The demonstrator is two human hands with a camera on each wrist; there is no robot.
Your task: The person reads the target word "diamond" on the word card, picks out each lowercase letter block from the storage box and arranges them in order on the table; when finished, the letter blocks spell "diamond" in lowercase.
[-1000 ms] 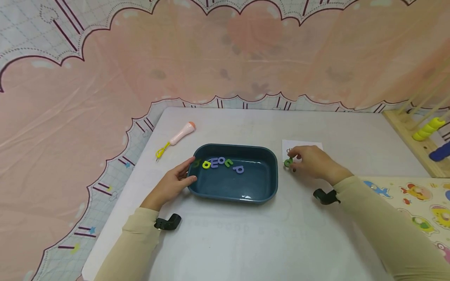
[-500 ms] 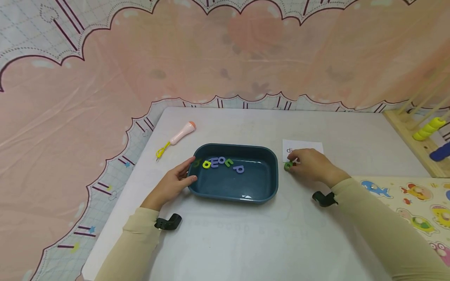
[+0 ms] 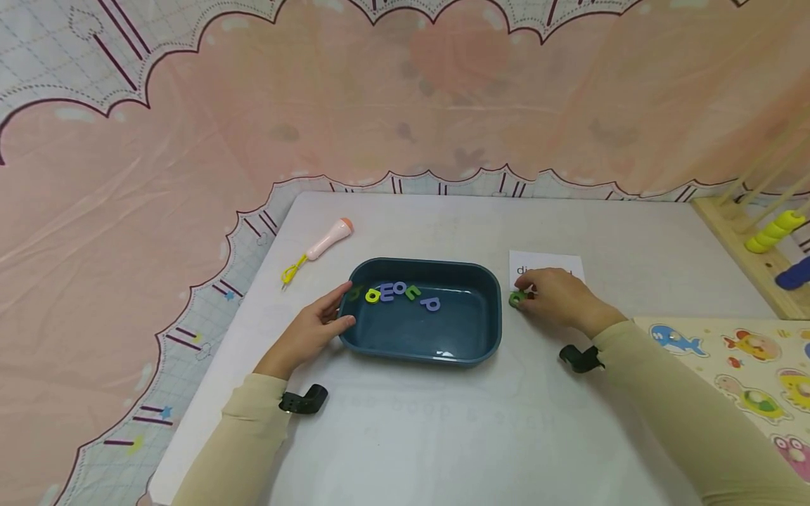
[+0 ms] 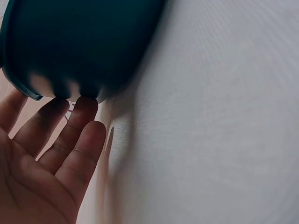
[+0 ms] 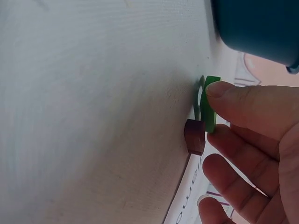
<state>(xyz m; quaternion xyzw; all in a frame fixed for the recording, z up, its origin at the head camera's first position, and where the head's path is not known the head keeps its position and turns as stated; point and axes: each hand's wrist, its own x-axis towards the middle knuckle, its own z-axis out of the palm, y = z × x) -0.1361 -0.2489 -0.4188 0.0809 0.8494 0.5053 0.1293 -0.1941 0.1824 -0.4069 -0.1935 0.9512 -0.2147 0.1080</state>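
Note:
My left hand [image 3: 310, 328] holds the left end of a dark teal tray [image 3: 420, 355], thumb at the rim. In the left wrist view, the fingertips [image 4: 86, 105] touch the tray's outer wall. Right of the tray, my right hand [image 3: 560, 299] pinches a green letter [image 3: 517, 299] between thumb and index finger. The right wrist view shows this letter [image 5: 211, 105] edge-on, close over the table, beside a dark red piece [image 5: 195, 136]. Behind this hand lies a white card [image 3: 550, 261] with a printed word, partly covered by the fingers.
Inside the tray lie several letters, including a yellow one [image 3: 373, 296] and a purple one [image 3: 430, 304]. A pink-handled tool with a yellow end [image 3: 325, 239] lies at back left. At right are a sticker-patterned board [image 3: 702, 365] and a wooden bead frame [image 3: 740, 246].
My right hand has shifted slightly toward me with the green letter, uncovering a little more of the card's word. The left hand and tray have stayed put.

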